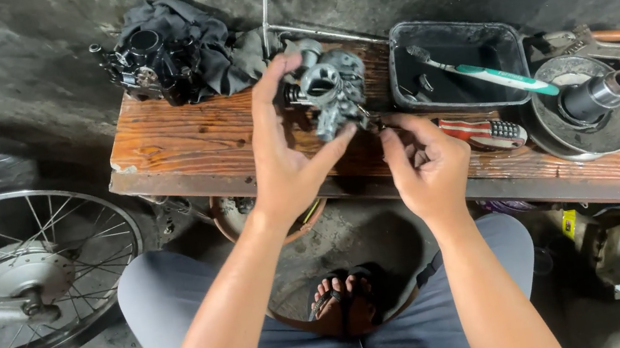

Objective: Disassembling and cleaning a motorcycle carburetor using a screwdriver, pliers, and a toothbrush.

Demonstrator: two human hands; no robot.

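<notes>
Seated person working over a low wooden bench (178, 137) set against a grimy wall, with a spoked wheel (16, 273) lying on the floor at the left. On the bench, running left to right: a black engine part on a dark rag (171, 46), a black plastic tray (458, 57) with a toothbrush (495, 76) lying across it, and a round metal pulley (585, 111) at the far right. The left hand (287, 161) is holding a grey carburetor (329, 87) up just above the bench top, thumb and fingers wrapping its lower body, grip firm. The right hand (430, 166) is sitting just beside and below the carburetor, fingers curling in narrow around something small at its lower right edge; cannot tell what, too small and partly hidden. A red-handled tool (488, 132) is lying on the bench near the right hand. Judging the step as fine work on a fitting at the carburetor's side. Next move seems to call for a steady left hold while the right fingertips are working that small piece.
</notes>
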